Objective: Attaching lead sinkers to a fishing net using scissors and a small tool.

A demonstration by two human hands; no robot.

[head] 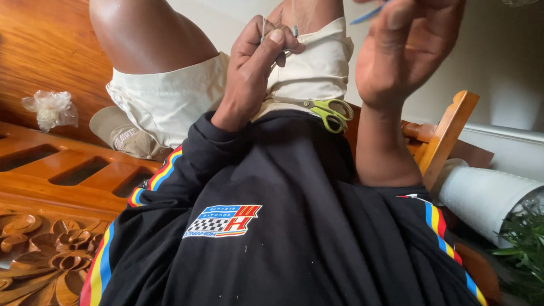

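Green-handled scissors (331, 111) lie on our lap beside a cap (122, 136), while our left hand (255, 62) pinches thin thread (265, 25) and our right hand (402, 48) closes on a blue strand (365, 14).

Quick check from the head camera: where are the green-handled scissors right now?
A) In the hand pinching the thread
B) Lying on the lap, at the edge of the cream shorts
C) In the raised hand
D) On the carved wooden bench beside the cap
B: the green-handled scissors lie loose on the lap against the cream shorts; neither hand touches them.
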